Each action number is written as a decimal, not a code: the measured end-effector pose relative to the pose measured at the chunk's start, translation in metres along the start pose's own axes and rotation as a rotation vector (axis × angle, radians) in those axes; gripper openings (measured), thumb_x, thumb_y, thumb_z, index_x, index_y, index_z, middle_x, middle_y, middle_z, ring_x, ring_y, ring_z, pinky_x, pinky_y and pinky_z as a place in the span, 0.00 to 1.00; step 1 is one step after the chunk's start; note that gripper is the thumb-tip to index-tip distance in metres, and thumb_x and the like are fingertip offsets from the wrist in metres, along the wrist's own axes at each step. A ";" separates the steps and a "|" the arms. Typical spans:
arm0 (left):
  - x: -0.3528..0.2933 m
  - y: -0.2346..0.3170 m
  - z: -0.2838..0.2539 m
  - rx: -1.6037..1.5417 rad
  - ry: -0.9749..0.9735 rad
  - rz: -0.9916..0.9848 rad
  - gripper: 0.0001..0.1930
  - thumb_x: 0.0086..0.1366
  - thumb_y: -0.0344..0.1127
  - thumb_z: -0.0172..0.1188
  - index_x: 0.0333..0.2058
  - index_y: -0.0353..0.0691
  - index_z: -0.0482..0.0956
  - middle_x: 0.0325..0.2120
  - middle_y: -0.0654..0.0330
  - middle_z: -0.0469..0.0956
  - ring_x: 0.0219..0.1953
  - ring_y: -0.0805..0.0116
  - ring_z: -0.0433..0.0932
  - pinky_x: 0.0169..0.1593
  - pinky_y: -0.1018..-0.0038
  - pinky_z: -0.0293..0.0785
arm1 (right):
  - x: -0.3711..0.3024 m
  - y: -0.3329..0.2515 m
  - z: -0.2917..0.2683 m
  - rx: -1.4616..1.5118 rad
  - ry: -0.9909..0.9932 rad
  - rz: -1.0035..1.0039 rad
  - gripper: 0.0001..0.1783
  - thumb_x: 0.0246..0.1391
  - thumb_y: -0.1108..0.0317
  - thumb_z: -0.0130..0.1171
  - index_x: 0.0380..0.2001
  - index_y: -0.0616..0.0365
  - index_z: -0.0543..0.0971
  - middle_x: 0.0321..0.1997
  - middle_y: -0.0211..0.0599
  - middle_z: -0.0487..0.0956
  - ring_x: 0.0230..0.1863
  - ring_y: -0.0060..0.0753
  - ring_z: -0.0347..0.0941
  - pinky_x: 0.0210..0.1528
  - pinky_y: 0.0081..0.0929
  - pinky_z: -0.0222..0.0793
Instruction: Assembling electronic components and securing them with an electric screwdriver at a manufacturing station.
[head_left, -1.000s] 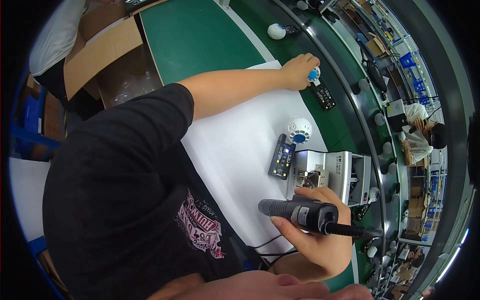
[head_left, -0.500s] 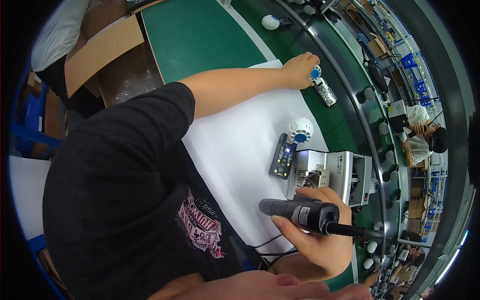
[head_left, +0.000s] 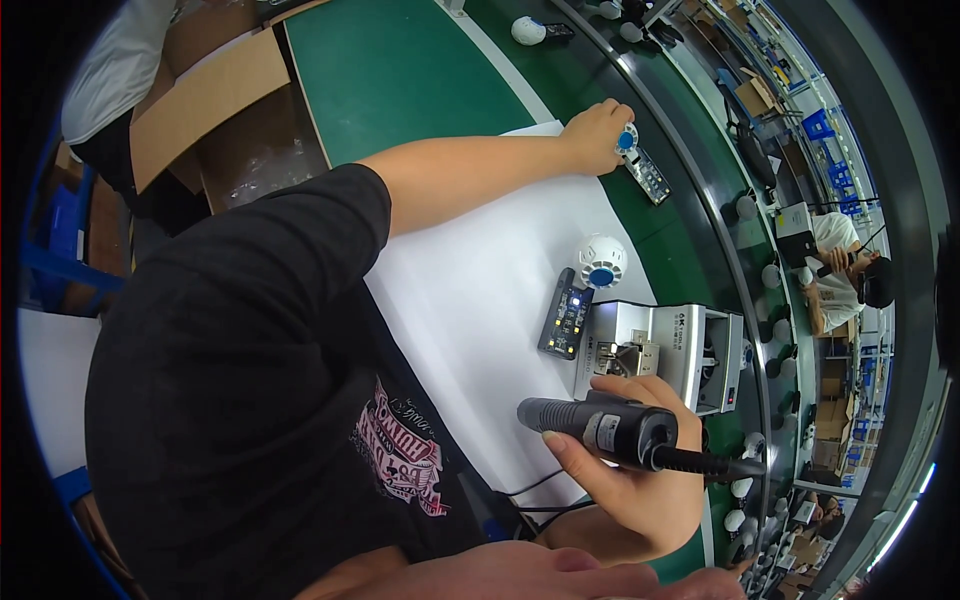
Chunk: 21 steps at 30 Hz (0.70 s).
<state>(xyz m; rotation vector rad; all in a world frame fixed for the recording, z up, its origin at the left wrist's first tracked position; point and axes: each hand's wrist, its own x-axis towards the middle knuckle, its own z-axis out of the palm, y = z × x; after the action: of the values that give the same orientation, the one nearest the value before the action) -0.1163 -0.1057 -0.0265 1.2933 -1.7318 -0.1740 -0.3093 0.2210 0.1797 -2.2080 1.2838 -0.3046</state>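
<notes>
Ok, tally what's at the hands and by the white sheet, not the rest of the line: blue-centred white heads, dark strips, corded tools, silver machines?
White heads: 2, one at the left hand
Dark strips: 2, one per head
Corded tool: 1, in the right hand
Silver machine: 1
Total: 6

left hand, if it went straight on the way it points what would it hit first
Likely the curved rail: the left hand, gripping the white device, points across a strip of green surface toward it. Depth is unclear, so the hand might pass above the rail.
</notes>
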 end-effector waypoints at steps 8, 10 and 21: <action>0.001 -0.002 0.001 0.021 0.023 -0.018 0.33 0.50 0.33 0.75 0.53 0.41 0.69 0.51 0.52 0.70 0.56 0.50 0.72 0.58 0.62 0.72 | 0.001 -0.002 -0.001 -0.005 -0.004 0.016 0.29 0.39 0.55 0.80 0.40 0.67 0.83 0.34 0.48 0.81 0.33 0.49 0.83 0.37 0.36 0.80; 0.001 -0.001 0.001 0.023 0.021 -0.024 0.33 0.49 0.33 0.75 0.53 0.41 0.69 0.51 0.52 0.70 0.56 0.50 0.72 0.58 0.62 0.72 | 0.001 -0.002 -0.001 -0.008 -0.005 0.016 0.29 0.39 0.55 0.80 0.40 0.67 0.83 0.34 0.48 0.81 0.33 0.49 0.83 0.37 0.36 0.80; 0.000 0.001 0.000 0.032 -0.003 -0.039 0.34 0.48 0.35 0.76 0.53 0.41 0.69 0.50 0.52 0.71 0.56 0.50 0.73 0.58 0.62 0.72 | 0.000 0.000 0.000 -0.002 0.000 0.019 0.30 0.39 0.55 0.80 0.40 0.66 0.83 0.35 0.47 0.81 0.33 0.48 0.83 0.37 0.35 0.80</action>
<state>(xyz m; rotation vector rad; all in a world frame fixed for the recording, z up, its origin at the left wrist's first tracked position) -0.1174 -0.1057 -0.0257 1.3517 -1.7190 -0.1720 -0.3091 0.2207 0.1799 -2.1963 1.3046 -0.2958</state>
